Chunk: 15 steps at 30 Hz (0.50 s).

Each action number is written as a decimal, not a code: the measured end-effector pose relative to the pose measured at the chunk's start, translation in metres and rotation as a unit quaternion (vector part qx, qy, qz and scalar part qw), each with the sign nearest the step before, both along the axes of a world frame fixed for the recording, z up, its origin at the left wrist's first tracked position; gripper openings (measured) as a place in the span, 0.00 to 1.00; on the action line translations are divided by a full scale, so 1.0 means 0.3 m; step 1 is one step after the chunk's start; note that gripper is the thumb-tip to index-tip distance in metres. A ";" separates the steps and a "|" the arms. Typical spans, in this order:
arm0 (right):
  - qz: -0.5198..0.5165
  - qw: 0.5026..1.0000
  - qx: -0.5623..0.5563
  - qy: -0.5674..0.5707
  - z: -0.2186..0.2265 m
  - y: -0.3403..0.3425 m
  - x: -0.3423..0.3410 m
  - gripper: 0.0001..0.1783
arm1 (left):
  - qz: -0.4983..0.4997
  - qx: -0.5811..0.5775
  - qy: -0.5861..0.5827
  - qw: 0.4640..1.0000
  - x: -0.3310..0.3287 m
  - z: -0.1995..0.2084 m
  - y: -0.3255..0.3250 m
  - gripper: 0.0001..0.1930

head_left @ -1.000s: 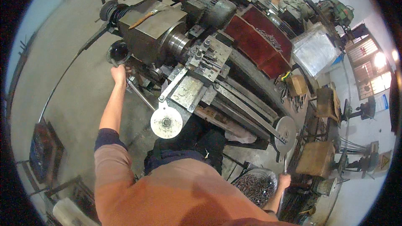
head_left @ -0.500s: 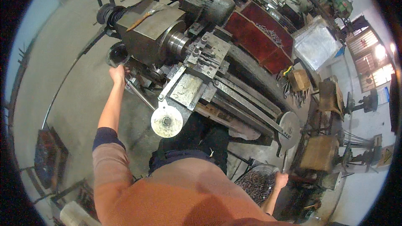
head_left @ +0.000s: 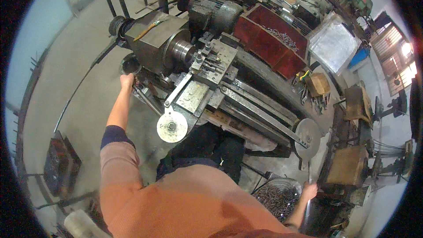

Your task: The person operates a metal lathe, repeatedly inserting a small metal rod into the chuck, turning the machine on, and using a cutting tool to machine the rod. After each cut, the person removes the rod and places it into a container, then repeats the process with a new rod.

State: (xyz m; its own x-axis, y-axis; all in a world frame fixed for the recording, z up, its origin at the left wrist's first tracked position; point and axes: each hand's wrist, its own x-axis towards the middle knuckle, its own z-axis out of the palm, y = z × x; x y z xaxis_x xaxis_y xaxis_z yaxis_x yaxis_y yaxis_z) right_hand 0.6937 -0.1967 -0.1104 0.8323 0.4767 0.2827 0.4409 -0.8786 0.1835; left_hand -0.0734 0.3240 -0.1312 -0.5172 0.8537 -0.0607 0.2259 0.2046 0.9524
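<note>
At the left of a small lathe (head_left: 176,46), my left hand (head_left: 127,80) is closed beside a dark round cup (head_left: 130,64). What its fingers wrap is hidden; a bare metal bar (head_left: 149,100) runs from close to it toward a pale disc (head_left: 172,127). Far to the right, my right hand (head_left: 310,190) is wrapped round a metal rod handle (head_left: 309,172). This rod hangs below a grey disc (head_left: 307,137), which a long flat link (head_left: 264,117) joins to the tool slide (head_left: 215,64).
A tray of small dark metal pieces (head_left: 275,198) sits beside my right forearm. Behind the lathe stand a motor (head_left: 213,13) and a red-brown box (head_left: 269,39) with small metal parts inside. A wooden-handled brush (head_left: 147,30) lies on the headstock. Loose tools (head_left: 319,101) rest at the right.
My right hand has moved right and slightly down, and the rod now shows below it too. My left hand keeps its place by the cup. The whole view has shifted a little.
</note>
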 end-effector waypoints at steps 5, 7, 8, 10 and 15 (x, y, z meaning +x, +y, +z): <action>-0.001 1.000 -0.009 0.020 0.036 0.077 0.258 0.18 | 0.009 0.007 0.023 1.000 -0.139 -0.045 0.051 0.12; -0.012 0.999 -0.037 0.031 0.046 0.085 0.270 0.19 | 0.024 0.004 0.117 0.993 -0.248 -0.128 0.007 0.12; -0.025 0.998 -0.029 0.057 0.045 0.092 0.246 0.20 | 0.021 0.021 0.134 0.991 -0.357 -0.184 -0.055 0.13; -0.054 0.994 -0.010 0.094 0.084 0.122 0.172 0.20 | 0.095 0.016 0.065 0.993 -0.444 -0.256 -0.256 0.14; -0.104 0.993 -0.018 0.055 -0.011 -0.002 0.049 0.22 | 0.244 0.064 -0.120 0.960 -0.230 -0.014 -0.637 0.12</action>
